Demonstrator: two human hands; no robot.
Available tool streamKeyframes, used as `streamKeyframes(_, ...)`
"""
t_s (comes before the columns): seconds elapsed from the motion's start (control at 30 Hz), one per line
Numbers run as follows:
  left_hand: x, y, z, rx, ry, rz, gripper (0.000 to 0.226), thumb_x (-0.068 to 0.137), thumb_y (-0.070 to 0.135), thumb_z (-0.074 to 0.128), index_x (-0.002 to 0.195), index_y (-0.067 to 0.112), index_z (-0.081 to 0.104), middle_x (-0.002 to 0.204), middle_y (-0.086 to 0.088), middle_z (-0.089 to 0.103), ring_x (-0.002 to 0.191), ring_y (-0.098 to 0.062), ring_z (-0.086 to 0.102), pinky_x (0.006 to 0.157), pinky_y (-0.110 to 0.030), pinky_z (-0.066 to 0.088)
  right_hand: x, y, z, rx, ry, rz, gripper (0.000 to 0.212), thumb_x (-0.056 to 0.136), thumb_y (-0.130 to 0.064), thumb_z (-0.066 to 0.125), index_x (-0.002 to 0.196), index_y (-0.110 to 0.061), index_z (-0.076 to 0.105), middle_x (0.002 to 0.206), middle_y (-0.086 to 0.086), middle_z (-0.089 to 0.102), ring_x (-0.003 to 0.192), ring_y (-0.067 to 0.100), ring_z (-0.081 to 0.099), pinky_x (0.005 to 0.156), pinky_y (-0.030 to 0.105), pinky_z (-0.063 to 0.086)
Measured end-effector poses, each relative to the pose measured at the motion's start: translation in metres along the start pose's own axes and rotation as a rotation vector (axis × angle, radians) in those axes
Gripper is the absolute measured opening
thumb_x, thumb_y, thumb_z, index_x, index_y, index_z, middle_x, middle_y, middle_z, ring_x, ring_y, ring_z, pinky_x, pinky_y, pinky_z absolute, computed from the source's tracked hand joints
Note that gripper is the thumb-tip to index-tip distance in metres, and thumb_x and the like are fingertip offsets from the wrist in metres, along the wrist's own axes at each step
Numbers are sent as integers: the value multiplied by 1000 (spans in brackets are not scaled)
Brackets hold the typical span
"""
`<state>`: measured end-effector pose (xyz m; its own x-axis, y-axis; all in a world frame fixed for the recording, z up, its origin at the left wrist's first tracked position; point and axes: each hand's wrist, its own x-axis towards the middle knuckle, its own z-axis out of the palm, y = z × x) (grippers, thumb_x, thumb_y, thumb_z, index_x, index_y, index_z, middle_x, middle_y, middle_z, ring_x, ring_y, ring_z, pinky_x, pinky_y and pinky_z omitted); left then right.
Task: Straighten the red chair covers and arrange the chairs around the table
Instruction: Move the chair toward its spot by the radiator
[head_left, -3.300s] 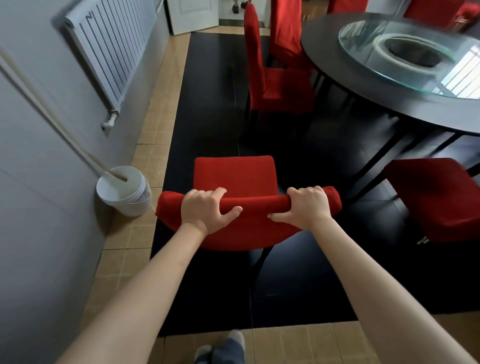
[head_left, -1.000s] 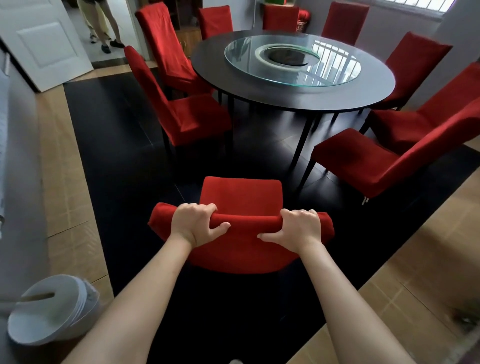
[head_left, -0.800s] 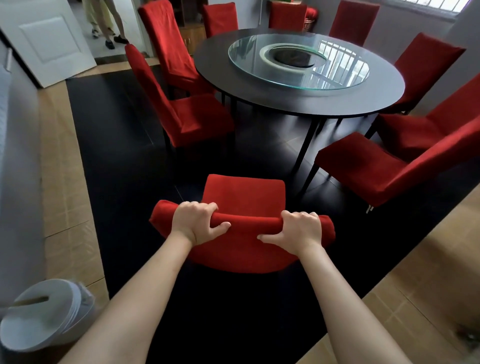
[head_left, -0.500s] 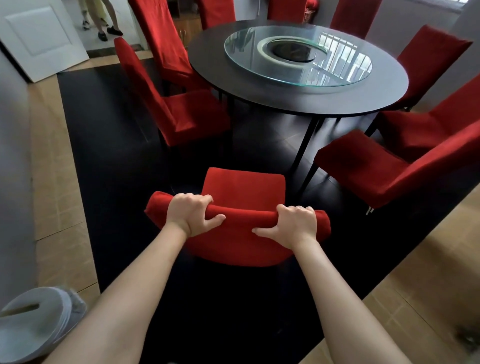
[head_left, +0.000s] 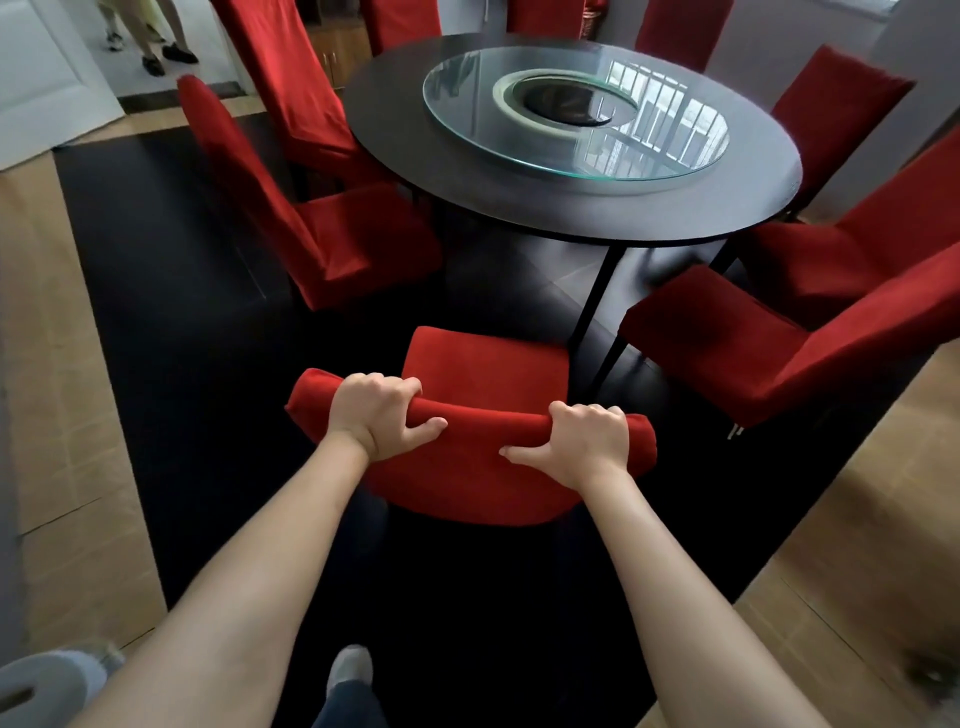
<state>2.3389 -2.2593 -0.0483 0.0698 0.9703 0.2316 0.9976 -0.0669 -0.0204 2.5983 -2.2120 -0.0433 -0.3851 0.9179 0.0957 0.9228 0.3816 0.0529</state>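
Both hands are on the top edge of the red fabric-covered chair (head_left: 485, 374) nearest the camera. Left hand (head_left: 376, 415) has its fingers curled over the backrest with the thumb underneath, and right hand (head_left: 584, 447) grips it the same way. The chair's seat faces the round dark table (head_left: 467, 187) at 12 o'clock, not tucked under. Another red-covered chair (head_left: 332, 244) stands at 10 o'clock, one more (head_left: 753, 343) at 2 o'clock.

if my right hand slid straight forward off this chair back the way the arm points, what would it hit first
Likely the thin black table leg just beyond the red seat of the chair the right hand grips, then the round dark table. Depth is hard to judge, so it might pass beside the leg.
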Motion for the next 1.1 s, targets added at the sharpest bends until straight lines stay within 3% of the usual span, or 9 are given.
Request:
streamKeyframes(0.57,119,-105,29,-8,-4,158,79,70,77,14,81,17,64,74,1,67,67,-22,62,59,-30,35,119,-51,8,-34,-8,154,84,45,-98,19,73,-23,46,78,-4,65,76,19,61,71,34,34)
streamKeyframes(0.87,164,-118,42,-19,-10,193,80,71,78,12,83,19,64,77,2,67,70,-21,62,62,-30,40,158,-45,13,-37,3,197,82,44,-98,22,70,-23,45,76,-2,66,74,22,62,67,33,29)
streamKeyframes(1.1,192,-116,48,-29,0,207,77,72,78,16,79,17,64,73,2,66,67,-22,61,59,-29,34,181,-32,17,-47,12,204,83,44,-98,20,69,-22,43,73,-2,65,71,22,61,66,32,28)
